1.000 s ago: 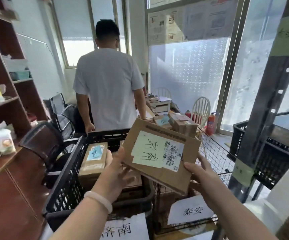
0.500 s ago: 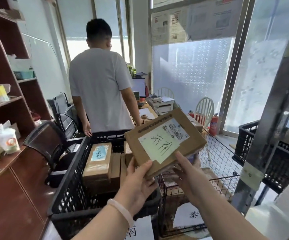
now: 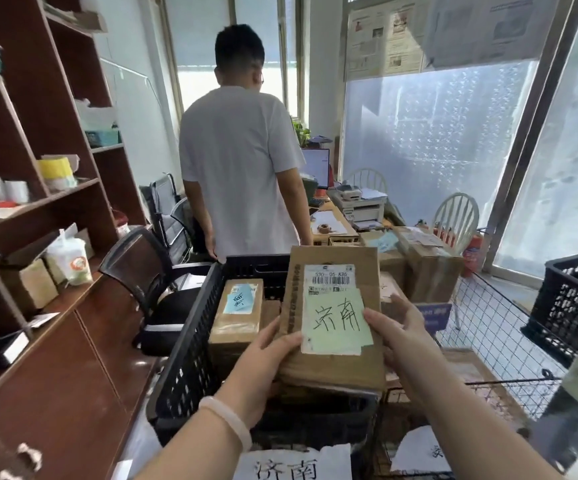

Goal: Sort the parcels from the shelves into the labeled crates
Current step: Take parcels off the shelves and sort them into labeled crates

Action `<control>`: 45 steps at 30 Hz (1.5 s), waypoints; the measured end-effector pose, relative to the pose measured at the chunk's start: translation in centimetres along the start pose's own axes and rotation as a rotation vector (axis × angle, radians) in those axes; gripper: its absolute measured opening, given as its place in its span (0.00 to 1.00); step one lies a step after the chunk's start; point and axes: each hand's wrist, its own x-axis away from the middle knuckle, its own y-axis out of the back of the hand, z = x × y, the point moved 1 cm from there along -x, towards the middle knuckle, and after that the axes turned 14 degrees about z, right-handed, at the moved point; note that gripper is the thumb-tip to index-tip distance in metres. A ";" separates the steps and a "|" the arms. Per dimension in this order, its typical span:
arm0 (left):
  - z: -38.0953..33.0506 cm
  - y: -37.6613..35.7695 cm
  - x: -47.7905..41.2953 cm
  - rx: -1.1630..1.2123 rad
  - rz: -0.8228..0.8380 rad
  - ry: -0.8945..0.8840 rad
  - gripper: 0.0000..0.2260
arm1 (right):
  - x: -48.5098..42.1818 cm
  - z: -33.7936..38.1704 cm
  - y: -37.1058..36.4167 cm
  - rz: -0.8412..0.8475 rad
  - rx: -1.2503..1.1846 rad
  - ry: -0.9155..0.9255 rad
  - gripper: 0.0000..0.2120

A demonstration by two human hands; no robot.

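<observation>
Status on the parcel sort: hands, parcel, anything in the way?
The left hand and right hand grip the parcel. Held over the black crate, not released. Person stands beyond the crate, not blocking.

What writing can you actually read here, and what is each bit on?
"济南": green note on the held parcel.
"530-05 836": its shipping label.
"济南": white sign on the black crate.
Window posters and the blue note inside the crate: too small to read.

The parcel [image 3: 332,317] is now lower and turned, so its green label reads upright. It lies nearly flat over the black crate [image 3: 190,341], no longer tilted. The left hand [image 3: 263,358] now grips its near left corner and the right hand [image 3: 402,330] its right edge.
</observation>
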 end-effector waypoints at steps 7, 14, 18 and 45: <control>-1.9 6.5 -1.3 -0.027 -0.136 -0.010 0.10 | -4.6 -1.8 -6.2 0.137 0.122 -0.053 0.49; -5.0 13.9 -3.0 -0.296 -0.248 -0.124 0.29 | -12.9 -3.7 -10.0 0.013 0.006 -0.175 0.34; -6.4 19.1 -4.1 -0.537 -0.333 -0.137 0.31 | -18.1 -4.1 -11.8 0.006 0.042 -0.236 0.31; -6.1 6.7 -10.5 -1.529 0.209 -0.541 0.33 | -1.6 1.1 -8.8 -0.431 1.418 -0.151 0.42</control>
